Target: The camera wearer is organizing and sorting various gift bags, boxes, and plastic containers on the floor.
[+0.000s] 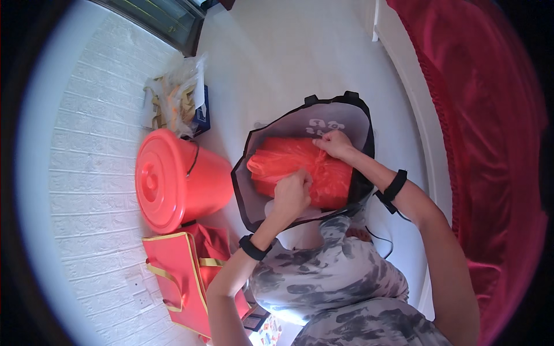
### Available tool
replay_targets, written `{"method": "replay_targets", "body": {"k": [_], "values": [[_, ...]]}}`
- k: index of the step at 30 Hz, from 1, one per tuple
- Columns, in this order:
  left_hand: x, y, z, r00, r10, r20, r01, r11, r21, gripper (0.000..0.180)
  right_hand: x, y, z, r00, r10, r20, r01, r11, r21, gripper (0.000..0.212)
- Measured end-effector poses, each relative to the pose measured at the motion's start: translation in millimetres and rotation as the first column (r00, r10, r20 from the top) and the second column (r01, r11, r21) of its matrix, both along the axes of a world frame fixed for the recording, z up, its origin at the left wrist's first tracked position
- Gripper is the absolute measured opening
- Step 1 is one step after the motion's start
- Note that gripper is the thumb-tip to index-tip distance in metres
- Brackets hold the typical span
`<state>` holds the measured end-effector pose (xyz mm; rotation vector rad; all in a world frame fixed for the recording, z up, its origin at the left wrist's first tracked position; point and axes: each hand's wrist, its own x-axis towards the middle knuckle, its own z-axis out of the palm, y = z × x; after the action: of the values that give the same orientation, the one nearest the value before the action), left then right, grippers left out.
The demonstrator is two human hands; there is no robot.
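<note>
A red plastic bag (pixel 277 154), bulky and creased, lies inside a large black tote bag (pixel 362 106) whose grey inner lining shows around it. What the plastic bag contains is hidden. My left hand (pixel 292 193) is over its near side, fingers curled closed on the thin plastic. Toward the far right side of the same bag, my right hand (pixel 333 144) pinches the plastic between thumb and fingers. Between the two hands the plastic is gathered into folds. The tote's mouth is spread wide, and both of its near and far rims are visible.
Left of the tote stands a red lidded bucket (pixel 210 181), with a red gold-trimmed gift bag (pixel 173 271) nearer me. Beyond the bucket, a clear plastic bag (pixel 187 98) rests by a blue box (pixel 203 115). White brick-pattern wall (pixel 92 173) bounds the left; red cloth (pixel 479 115) hangs right.
</note>
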<state>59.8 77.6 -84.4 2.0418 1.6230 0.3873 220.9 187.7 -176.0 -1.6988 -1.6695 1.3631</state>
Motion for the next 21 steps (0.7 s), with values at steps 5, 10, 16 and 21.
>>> {"method": "replay_targets", "body": {"k": [5, 10, 16, 21], "values": [[-47.9, -8.9, -36.9, 0.901, 0.277, 0.332, -0.09, 0.871, -0.483, 0.021, 7.3, -0.7, 15.2, 0.982, 0.177, 0.071, -0.173, 0.983, -0.055, 0.05], [-22.8, 15.5, -19.9, 0.618, 0.575, 0.536, -0.265, 0.794, -0.547, 0.034, 12.3, 6.0, 23.2, 0.966, 0.253, 0.057, -0.236, 0.947, -0.216, 0.056], [12.8, 34.8, -40.3, 0.204, 0.512, 0.835, -0.237, 0.853, -0.465, 0.03, -12.1, -0.2, 30.7, 0.927, 0.135, 0.351, -0.152, 0.988, 0.023, 0.046], [11.4, 37.3, -47.2, -0.059, 0.571, 0.819, -0.045, 0.818, -0.573, 0.021, -18.1, -11.5, 21.3, 0.974, -0.074, 0.213, 0.025, 0.975, 0.221, 0.018]]}}
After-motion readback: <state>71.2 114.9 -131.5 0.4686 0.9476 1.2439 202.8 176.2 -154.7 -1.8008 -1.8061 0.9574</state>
